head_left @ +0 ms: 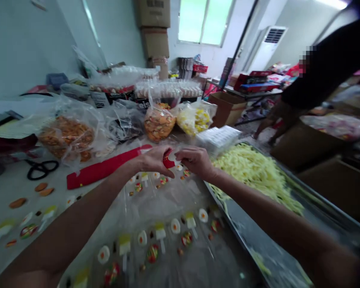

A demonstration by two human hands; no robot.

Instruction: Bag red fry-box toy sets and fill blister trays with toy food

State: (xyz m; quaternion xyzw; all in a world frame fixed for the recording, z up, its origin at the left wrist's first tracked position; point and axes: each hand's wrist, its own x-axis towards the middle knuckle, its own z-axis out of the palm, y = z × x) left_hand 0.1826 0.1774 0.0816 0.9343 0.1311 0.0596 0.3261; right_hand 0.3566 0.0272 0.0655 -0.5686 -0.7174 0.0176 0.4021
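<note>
Above the middle of the table, my left hand (155, 158) is curved around a small red paper piece (168, 161) with gold print and a white inner side. My right hand (197, 161) pinches its pale edge, fingers closed. Behind my left wrist lies a long red stack (100, 171) that looks like nested paper pieces. Below the hands, clear plastic sheeting (165, 198) shows rows of small pieces: an egg-like disc (175, 226), a yellow-topped stick piece (160, 232) and a colourful round piece (153, 253).
A metal tray (240, 234) of pale yellow noodle-like strands (252, 172) stands at right. Black scissors (42, 169) lie left. Bags of orange-brown pieces (67, 134) and yellow-white pieces (196, 120) line the back beside a clear plastic stack (219, 137). Another person (324, 60) bends at right.
</note>
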